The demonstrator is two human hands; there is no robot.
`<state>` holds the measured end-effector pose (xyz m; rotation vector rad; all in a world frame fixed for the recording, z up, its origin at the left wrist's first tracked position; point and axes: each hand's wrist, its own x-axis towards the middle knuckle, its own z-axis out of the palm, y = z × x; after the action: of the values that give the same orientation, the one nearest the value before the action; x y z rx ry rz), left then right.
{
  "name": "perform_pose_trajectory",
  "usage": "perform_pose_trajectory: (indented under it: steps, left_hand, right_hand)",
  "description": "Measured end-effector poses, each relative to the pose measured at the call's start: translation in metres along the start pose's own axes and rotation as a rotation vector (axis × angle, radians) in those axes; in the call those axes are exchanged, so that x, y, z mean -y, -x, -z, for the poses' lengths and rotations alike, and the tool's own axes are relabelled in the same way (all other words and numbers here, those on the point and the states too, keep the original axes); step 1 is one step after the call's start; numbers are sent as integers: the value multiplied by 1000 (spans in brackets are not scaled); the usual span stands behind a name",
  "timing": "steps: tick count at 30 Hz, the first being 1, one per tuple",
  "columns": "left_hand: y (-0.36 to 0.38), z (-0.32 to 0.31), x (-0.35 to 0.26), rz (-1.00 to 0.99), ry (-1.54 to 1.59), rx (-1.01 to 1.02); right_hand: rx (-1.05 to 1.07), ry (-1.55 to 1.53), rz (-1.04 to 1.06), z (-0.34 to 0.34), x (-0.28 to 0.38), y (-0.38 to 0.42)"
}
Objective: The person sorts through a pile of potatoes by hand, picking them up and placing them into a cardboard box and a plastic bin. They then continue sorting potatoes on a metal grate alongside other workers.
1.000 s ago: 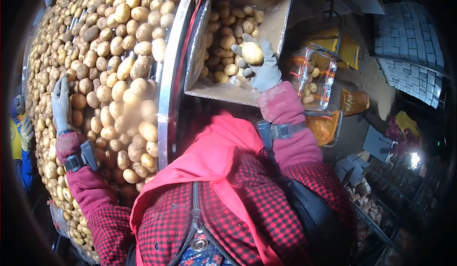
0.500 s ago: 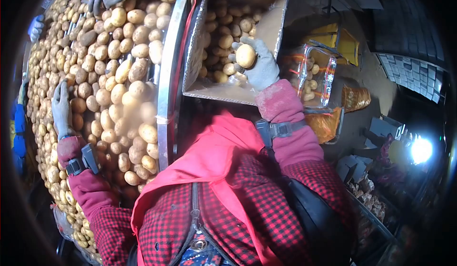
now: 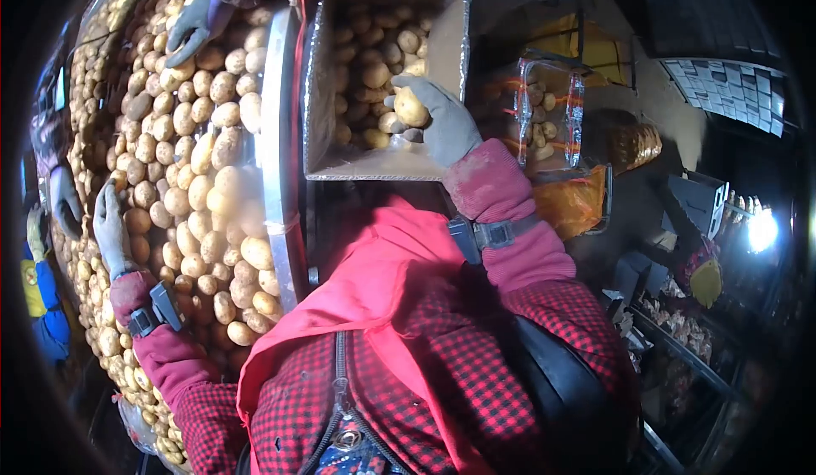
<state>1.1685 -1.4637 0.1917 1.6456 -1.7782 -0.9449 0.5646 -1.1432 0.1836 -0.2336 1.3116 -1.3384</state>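
Observation:
My right hand (image 3: 446,127), in a grey glove, is closed around a pale potato (image 3: 410,108). It is over the near right part of a cardboard box (image 3: 374,172) that holds many potatoes (image 3: 375,75). My left hand (image 3: 110,230), also gloved, rests at the wide bed of loose potatoes (image 3: 193,265) on my left. Its fingers are stretched out, with the tips beside a potato (image 3: 117,178); no grip on it is visible.
A metal rail (image 3: 276,135) divides the potato bed from the box. Co-workers' gloved hands (image 3: 189,29) (image 3: 64,201) reach over the bed. Right of the box stand a clear bag of potatoes (image 3: 544,122) in a frame and an orange mesh sack (image 3: 571,203).
My right hand has lowered slightly towards the box's potatoes with its potato. My view has shifted a little. A co-worker's hand at the top has moved, and another shows at the far left.

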Motion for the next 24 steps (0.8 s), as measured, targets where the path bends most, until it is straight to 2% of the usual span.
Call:
perform_pose_trajectory:
  steps: [3,5,6,8,9,10,12,14,18,19,20,22,24]
  left_hand:
    - [5,-4,-11,-4,-19,-4]
    - [11,-6,-21,0,-48,7]
    - [11,-6,-24,1,-109,-11]
    - [16,-9,-30,-7,-162,-59]
    - [18,-10,-32,-19,-168,-55]
    - [20,-10,-34,-33,-173,-53]
    - [22,-14,-43,-27,-202,-70]
    - [25,-23,-59,1,-257,-89]
    - [48,-53,-119,239,-458,-174]
    - [24,-39,-69,15,-448,-60]
    - [22,-43,-63,-218,-375,19]
    - [31,-52,-76,-219,-375,44]
    - [54,-67,-134,-110,-503,127]
  right_hand:
    - [-49,82,-78,-8,1,-2]
    - [-112,485,137,-6,-5,-9]
    - [-108,484,134,-3,-8,-10]
    - [-150,75,154,10,-10,-12]
    - [-41,241,349,9,-5,-11]
    - [-35,242,345,8,0,-9]
    - [-66,2,247,4,15,-6]
    - [-82,58,268,-2,25,-6]
    - [-157,69,299,-25,48,2]
    - [-142,50,306,-25,48,0]
    - [-128,31,314,-26,48,-3]
    - [-127,48,317,-30,47,-10]
    - [18,168,345,-25,41,-21]
